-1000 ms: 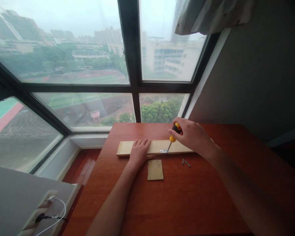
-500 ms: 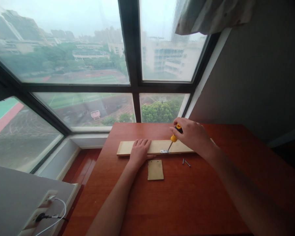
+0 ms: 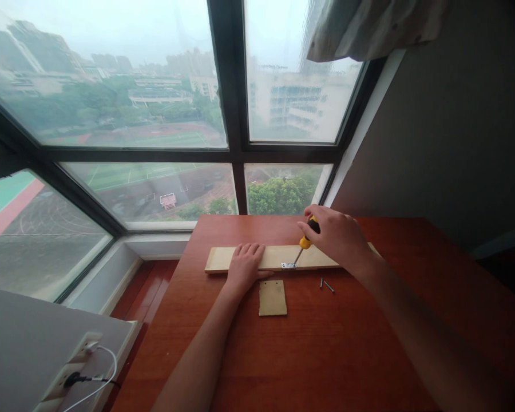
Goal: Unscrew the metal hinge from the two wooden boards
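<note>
On the bench (image 3: 369, 343), left hand (image 3: 244, 264) flat, pinning stiff plank (image 3: 217, 258); right hand (image 3: 339, 237) clenched on screwdriver (image 3: 305, 240) handle, tip at bracket (image 3: 288, 265).

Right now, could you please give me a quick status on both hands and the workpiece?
Left hand flat on plank. Right hand gripping screwdriver, tip at bracket. Two screws beside plank, not in the way.

Yellow-and-black handle on the screwdriver (image 3: 305, 240), its shank bright steel. Under its tip, a silver bracket (image 3: 288, 265) on the pale, plain blond plank (image 3: 274, 257). Just near of the plank, a duller tan square of wood (image 3: 272, 297). Table (image 3: 326, 355) glossy reddish-brown; window frame (image 3: 229, 114) black.
</note>
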Tool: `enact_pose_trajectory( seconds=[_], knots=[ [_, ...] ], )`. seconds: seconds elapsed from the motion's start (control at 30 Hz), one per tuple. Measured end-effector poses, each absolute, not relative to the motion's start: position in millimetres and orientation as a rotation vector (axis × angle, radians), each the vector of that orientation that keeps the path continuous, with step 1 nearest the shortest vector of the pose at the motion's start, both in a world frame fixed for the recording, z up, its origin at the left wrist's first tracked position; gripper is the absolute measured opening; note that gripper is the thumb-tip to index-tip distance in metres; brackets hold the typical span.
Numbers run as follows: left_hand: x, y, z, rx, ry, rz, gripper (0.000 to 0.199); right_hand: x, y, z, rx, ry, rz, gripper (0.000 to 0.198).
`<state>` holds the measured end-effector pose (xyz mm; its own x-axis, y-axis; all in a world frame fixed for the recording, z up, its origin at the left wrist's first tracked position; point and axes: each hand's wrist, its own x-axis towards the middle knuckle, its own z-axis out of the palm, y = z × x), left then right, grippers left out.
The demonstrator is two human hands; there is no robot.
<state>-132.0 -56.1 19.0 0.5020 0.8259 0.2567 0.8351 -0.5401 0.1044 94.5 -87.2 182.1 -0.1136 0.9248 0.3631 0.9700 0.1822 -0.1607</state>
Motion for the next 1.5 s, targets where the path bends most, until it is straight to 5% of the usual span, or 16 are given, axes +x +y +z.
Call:
enact_pose_trajectory(
  seconds=[0.23,0.53,0.7,0.97,1.13,1.33,1.5],
  knots=[
    [-131.7,-56.2,20.4,-2.69,-1.491,-0.432,0.061,98.4,-89.1,181.2,-1.571,-2.165,0.049,0.044],
    [-131.6,-56.8,21.1,-2.685,-1.5,-0.425,0.059,97.9,-86.9,180.7,-1.726,-2.106,-0.057,0.031],
    [-131.4,-56.8,21.1,-2.697,-1.497,-0.433,0.058,98.1,-90.0,183.1,-1.451,-2.219,0.119,0.052],
    [-131.9,-56.3,20.1,-2.697,-1.494,-0.447,0.058,94.0,-89.4,182.2,-1.716,-2.14,-0.127,0.031],
    [-131.9,-56.9,20.6,-2.699,-1.496,-0.444,0.057,98.7,-90.5,181.4,-1.506,-2.203,0.071,0.049],
    [-132.6,-56.6,20.8,-2.693,-1.478,-0.444,0.058,97.6,-89.0,181.4,-1.705,-2.113,-0.09,0.039],
    [-133.1,-55.8,19.9,-2.697,-1.469,-0.432,0.061,101.7,-86.3,178.7,-1.485,-2.16,0.122,0.045]
  ],
)
